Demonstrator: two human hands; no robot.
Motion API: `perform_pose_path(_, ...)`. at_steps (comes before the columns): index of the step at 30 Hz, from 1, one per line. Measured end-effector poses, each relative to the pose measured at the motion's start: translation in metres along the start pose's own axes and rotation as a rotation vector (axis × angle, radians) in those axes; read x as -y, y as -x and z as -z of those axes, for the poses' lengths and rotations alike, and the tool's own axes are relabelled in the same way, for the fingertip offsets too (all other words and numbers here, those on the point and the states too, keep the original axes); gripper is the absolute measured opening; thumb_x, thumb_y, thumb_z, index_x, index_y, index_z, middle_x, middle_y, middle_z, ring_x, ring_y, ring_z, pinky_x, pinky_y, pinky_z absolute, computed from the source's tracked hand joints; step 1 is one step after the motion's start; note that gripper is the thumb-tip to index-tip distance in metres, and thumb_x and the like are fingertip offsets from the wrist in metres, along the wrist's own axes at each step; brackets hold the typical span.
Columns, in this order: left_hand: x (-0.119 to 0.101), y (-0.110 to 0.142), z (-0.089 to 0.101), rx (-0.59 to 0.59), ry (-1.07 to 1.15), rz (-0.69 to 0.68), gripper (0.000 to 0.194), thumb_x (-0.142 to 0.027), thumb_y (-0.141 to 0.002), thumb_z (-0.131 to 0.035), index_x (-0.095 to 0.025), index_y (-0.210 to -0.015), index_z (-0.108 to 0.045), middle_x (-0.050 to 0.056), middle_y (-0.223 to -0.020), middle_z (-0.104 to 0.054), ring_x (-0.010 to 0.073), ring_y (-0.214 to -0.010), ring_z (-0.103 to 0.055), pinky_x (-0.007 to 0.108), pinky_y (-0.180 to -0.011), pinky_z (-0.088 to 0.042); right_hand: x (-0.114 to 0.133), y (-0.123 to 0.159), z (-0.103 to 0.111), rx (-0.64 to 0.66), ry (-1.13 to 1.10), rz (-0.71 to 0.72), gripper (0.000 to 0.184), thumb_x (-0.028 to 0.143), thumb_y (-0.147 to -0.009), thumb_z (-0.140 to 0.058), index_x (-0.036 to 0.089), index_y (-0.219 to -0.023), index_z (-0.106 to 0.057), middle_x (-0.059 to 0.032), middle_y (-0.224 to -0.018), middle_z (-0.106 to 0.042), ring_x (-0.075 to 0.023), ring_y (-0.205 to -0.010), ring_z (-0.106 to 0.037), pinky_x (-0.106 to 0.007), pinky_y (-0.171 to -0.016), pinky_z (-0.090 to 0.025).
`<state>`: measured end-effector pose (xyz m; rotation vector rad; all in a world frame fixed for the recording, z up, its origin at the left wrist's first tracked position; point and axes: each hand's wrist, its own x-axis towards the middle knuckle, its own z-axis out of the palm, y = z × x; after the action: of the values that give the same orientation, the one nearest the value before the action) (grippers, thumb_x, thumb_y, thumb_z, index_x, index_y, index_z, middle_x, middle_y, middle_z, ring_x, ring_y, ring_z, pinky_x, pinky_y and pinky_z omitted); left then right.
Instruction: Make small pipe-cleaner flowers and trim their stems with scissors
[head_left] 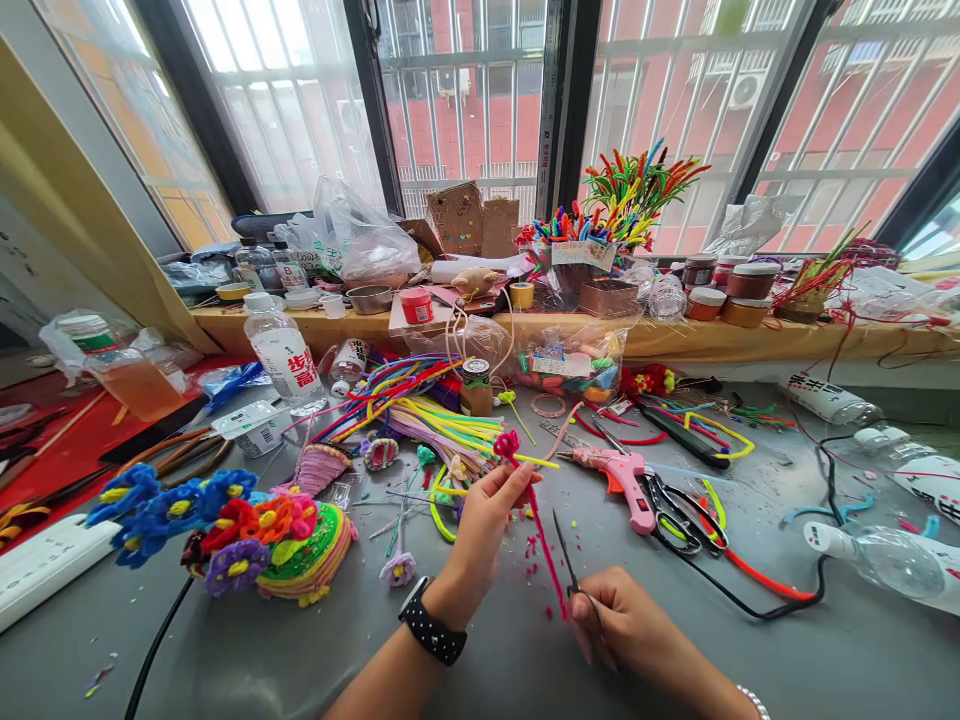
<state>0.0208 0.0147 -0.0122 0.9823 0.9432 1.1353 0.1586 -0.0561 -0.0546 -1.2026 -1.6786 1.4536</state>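
My left hand (491, 515) pinches a pink pipe cleaner (545, 545) just below its curled flower-like top (506, 446). The stem hangs down from my fingers toward the right. In my right hand (615, 612) is a pair of small scissors (568, 555), blades pointing up and apart, close beside the lower part of the stem. Small pink fuzz clippings (531, 548) lie on the grey table behind the stem. Left of my left hand rests a lilac pipe-cleaner flower (397, 569).
A pink glue gun (619, 475) and larger black-handled scissors (679, 515) lie on the right, near plastic bottles (892, 560). A bundle of colourful pipe cleaners (435, 425) is behind my hands. Finished fuzzy flowers (180, 508) and a green round piece (311, 550) stand on the left.
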Motion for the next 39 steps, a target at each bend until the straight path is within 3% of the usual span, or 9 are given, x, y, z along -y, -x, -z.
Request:
perform_pose_path(6,0.0021,0.0022,-0.0018,0.099,-0.044,0.018,0.021,-0.035,-0.067,-0.060,-0.015,-0.064,-0.064,-0.002,-0.059,-0.055,0.0076,-0.057,-0.043,0.019,-0.057,-0.032,0.0068,0.0068,0.0031,0.065,0.037,0.033,0.075,0.075,-0.066,-0.019,0.010,-0.060,-0.056,0.0042,-0.037,-0.036,-0.0043,-0.032,-0.029,-0.016,-0.034,-0.023)
perform_pose_path(13,0.0048,0.0044,-0.0047,0.229,-0.105,0.013,0.021,-0.033,-0.069,-0.058,-0.013,-0.063,-0.061,0.000,-0.067,-0.060,0.0093,-0.065,-0.047,0.019,-0.064,-0.034,0.0074,0.0083,0.0008,0.103,0.202,0.047,0.080,0.076,-0.065,-0.014,0.010,-0.063,-0.060,0.0025,-0.040,-0.039,-0.0063,-0.038,-0.037,-0.017,-0.041,-0.031)
perform_pose_path(19,0.0051,0.0034,-0.0054,0.215,-0.128,0.007,0.022,-0.034,-0.069,-0.058,-0.013,-0.063,-0.060,0.000,-0.066,-0.060,0.0098,-0.065,-0.047,0.020,-0.064,-0.034,0.0088,0.0066,0.0020,0.106,0.219,0.079,0.079,0.074,-0.067,-0.014,0.010,-0.065,-0.060,0.0025,-0.041,-0.040,-0.0071,-0.039,-0.039,-0.018,-0.046,-0.035)
perform_pose_path(29,0.0040,0.0054,-0.0084,0.215,-0.133,0.020,0.023,-0.035,-0.067,-0.059,-0.013,-0.058,-0.057,0.000,-0.064,-0.059,0.0104,-0.062,-0.048,0.021,-0.061,-0.034,0.0063,0.0061,0.0000,0.074,0.162,0.066,0.076,0.076,-0.065,-0.019,0.010,-0.057,-0.056,0.0023,-0.039,-0.038,-0.0067,-0.037,-0.036,-0.017,-0.040,-0.029)
perform_pose_path(39,0.0057,0.0034,-0.0074,0.137,-0.122,0.020,0.024,-0.036,-0.066,-0.060,-0.014,-0.057,-0.056,-0.001,-0.061,-0.056,0.0098,-0.062,-0.046,0.020,-0.062,-0.033,0.0085,0.0018,-0.0018,0.033,0.013,0.032,0.068,0.073,-0.065,-0.030,0.011,-0.051,-0.053,0.0038,-0.038,-0.035,-0.0044,-0.034,-0.030,-0.016,-0.036,-0.024)
